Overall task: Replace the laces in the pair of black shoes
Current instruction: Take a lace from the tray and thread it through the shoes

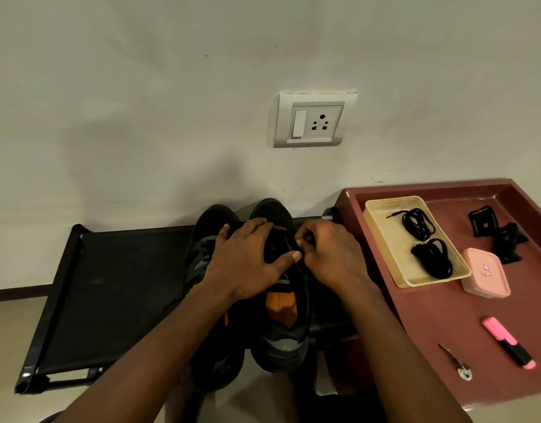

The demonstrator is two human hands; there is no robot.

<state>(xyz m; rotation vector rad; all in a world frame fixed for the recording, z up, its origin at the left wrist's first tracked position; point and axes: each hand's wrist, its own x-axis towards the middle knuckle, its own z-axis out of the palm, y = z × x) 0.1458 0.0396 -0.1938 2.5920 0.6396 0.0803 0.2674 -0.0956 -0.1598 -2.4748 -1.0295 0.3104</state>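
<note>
Backdrop: pale wall is filling the far half of the view, carrying a white switch-and-socket plate (312, 119) above the shoes.
Surface: black fabric rack (110, 285) is stretching out low on the left, with the shoes sitting at its right end.
Shoes: left black shoe (212, 221) and right black shoe (281, 346) are lying side by side, touching, toes pointing to the wall; orange lining is showing inside the right one.
Left hand (248, 264): it is lying flat across both shoes, fingers spread and straight, thumb pressing on the right shoe's tongue area.
Right hand (330, 257): its fingers are curling in and pinching the threaded lace (297, 265) at the right shoe's eyelets, just beside the left thumb.
Side table: maroon table (446, 331) is standing to the right, touching the rack.
Spare laces: two black lace bundles (417, 224) are resting in a cream tray (382, 221) at the table's far left.
Other items: pink box (484, 273) is sitting against the tray's near right corner; pink highlighter (509, 341) and key (455, 360) are lying nearer; black clip (495, 233) is sitting far right.
</note>
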